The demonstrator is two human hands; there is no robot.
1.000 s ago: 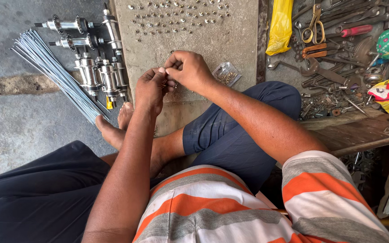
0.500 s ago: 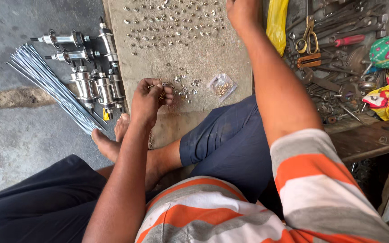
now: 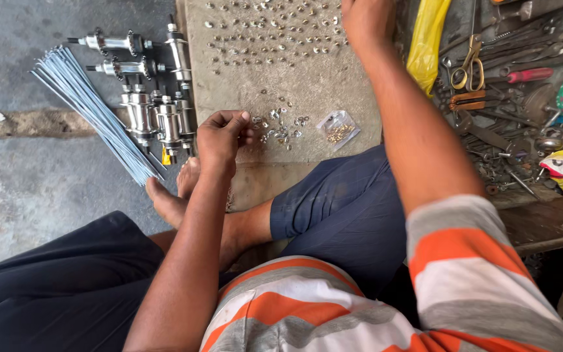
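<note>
The left hand (image 3: 221, 133) rests at the near edge of the flat grey stone slab (image 3: 314, 98) that serves as the bench. Its fingers are curled together, tips pinched at a small heap of tiny silver metal nipples (image 3: 280, 127); whether a piece is actually caught between the fingertips cannot be told, as the parts are too small.

The heap consists of short, shiny, stubby pieces, loosely clustered and lying every way, just right of the left fingertips. Just beside the heap, further right, lies a small clear plastic packet of brass-coloured pieces (image 3: 337, 128).

The right hand (image 3: 365, 18) is stretched to the far part of the slab, palm down, over a wide scatter of more small silver pieces (image 3: 268, 29). Its fingers run out of the top of the view, so its grip cannot be judged.

Left of the slab, on the grey concrete floor (image 3: 27, 189), stand several polished chrome wheel hubs (image 3: 154, 111), close together. A bundle of thin silver wire spokes (image 3: 92, 111) lies diagonally just beside them.

Right of the slab lie a yellow plastic bag (image 3: 427, 40), brass-handled scissors (image 3: 469, 62), a red-handled screwdriver (image 3: 522, 75) and a spread of dark hand tools (image 3: 496, 130).

The person sits cross-legged, a bare foot (image 3: 171, 195) below the hubs.
</note>
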